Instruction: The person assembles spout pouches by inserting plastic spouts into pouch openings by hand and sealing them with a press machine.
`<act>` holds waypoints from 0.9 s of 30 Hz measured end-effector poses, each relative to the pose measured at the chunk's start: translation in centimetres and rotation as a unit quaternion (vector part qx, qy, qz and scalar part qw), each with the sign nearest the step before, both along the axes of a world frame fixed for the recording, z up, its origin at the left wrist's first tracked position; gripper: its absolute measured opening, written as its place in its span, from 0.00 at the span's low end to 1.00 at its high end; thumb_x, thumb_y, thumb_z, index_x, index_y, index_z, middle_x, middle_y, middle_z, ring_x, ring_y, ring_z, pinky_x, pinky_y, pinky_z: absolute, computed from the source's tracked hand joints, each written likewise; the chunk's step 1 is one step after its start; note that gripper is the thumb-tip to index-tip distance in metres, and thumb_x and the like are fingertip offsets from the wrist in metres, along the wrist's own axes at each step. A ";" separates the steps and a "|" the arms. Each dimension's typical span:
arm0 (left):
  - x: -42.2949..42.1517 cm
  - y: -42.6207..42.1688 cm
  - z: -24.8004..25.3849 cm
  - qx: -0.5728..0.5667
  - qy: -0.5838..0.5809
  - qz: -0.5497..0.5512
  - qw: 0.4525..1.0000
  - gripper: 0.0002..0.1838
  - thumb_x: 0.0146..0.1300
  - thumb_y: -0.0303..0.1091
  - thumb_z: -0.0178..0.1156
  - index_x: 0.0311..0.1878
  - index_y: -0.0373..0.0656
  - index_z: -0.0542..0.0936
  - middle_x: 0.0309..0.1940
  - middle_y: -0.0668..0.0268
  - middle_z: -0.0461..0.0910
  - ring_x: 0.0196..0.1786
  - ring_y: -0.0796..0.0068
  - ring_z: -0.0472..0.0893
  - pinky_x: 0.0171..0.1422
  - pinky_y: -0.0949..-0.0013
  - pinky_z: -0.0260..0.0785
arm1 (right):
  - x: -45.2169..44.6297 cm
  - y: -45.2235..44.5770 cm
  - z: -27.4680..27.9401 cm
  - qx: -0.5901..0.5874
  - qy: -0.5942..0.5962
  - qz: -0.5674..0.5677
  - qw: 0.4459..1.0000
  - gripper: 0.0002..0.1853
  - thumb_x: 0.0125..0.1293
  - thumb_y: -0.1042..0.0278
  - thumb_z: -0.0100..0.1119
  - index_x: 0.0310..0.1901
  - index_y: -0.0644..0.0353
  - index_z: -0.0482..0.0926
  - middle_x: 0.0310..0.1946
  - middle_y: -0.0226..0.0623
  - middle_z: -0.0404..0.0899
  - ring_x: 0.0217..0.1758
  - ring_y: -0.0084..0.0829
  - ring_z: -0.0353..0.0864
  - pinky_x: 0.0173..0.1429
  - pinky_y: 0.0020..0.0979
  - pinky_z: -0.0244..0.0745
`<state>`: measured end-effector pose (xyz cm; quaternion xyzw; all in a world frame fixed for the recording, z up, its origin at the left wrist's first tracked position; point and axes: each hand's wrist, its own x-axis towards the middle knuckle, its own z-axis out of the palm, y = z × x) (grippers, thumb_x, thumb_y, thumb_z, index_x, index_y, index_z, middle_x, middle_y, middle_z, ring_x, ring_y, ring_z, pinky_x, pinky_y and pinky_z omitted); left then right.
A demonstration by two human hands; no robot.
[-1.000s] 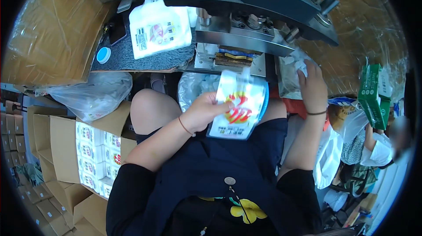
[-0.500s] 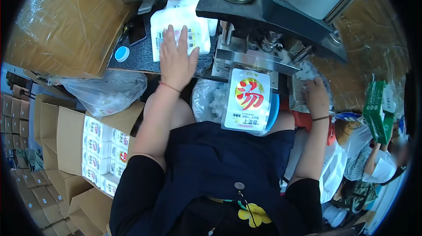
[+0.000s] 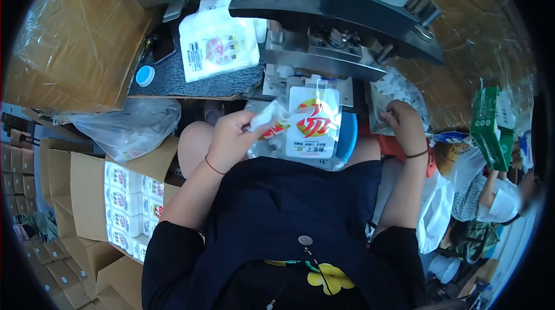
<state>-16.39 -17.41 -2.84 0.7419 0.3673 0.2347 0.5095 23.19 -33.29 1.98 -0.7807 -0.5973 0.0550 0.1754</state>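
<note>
My left hand [image 3: 232, 136] pinches a white plastic pouch [image 3: 270, 120] with red print, which is bent and blurred. Just right of it, another white pouch [image 3: 315, 147] with a red character in a yellow circle hangs below the metal jaw [image 3: 324, 61] of a press machine. A stack of similar pouches [image 3: 218, 50] lies on the dark tabletop. My right hand [image 3: 406, 128] is beside a clear container of small white pieces [image 3: 399, 93]. Its fingers are curled with the tips together; whatever they hold, if anything, is too small to make out.
An open carton [image 3: 87, 188] of packed pouches stands at lower left. A blue-rimmed tub [image 3: 348, 136] sits between the legs. A round blue cap [image 3: 145, 75] and a phone [image 3: 163, 50] lie on the tabletop. A green box [image 3: 488, 128] and another person [image 3: 497, 200] are at right.
My left hand has left the pouch stack and come down to the hanging pouch, now gripping a pouch. My right hand has drawn back slightly from the white pieces, its fingers curled. The view has shifted.
</note>
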 end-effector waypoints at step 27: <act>6.8 -6.0 -1.3 -0.467 -0.152 -0.191 0.850 0.17 0.71 0.28 0.66 0.60 0.33 0.80 0.54 0.60 0.86 0.54 0.75 0.85 0.62 0.68 0.77 | -3.6 1.6 1.1 0.122 -0.048 -0.036 0.991 0.21 0.72 0.64 0.61 0.63 0.59 0.74 0.54 0.52 0.81 0.58 0.60 0.79 0.61 0.50 0.75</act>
